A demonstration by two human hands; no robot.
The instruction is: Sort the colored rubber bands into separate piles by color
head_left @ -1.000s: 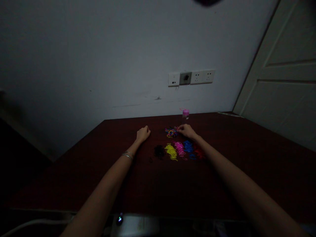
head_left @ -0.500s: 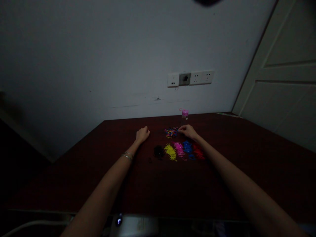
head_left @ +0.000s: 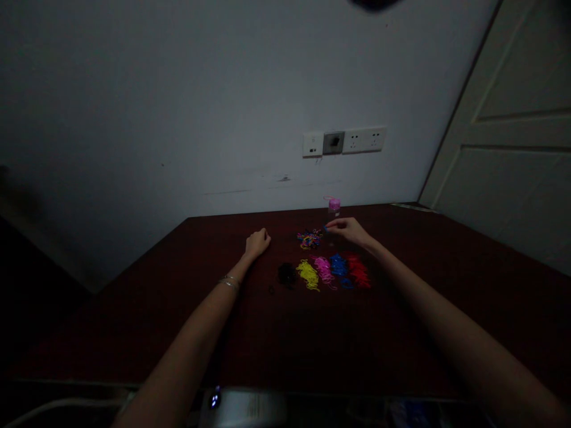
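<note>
My right hand (head_left: 350, 229) pinches a small blue rubber band (head_left: 325, 229) between thumb and fingers, just right of a mixed pile of coloured rubber bands (head_left: 309, 239). Nearer to me lie piles sorted by colour: black bands (head_left: 286, 274), yellow bands (head_left: 308, 274), pink bands (head_left: 324, 270), blue bands (head_left: 338, 265) and red bands (head_left: 358, 271). Left of the mixed pile, my left hand (head_left: 257, 243) rests closed on the table, with nothing visible in it.
Behind my right hand stands a clear bottle with a pink cap (head_left: 334, 204). The dark red table (head_left: 178, 285) meets a wall with sockets (head_left: 363, 140). A single black band (head_left: 271, 289) lies left of the black pile. At right is a pale door (head_left: 513, 142).
My right hand has lifted slightly and drawn back to the right from the mixed pile, with a blue band in its fingertips. My left hand stays in place.
</note>
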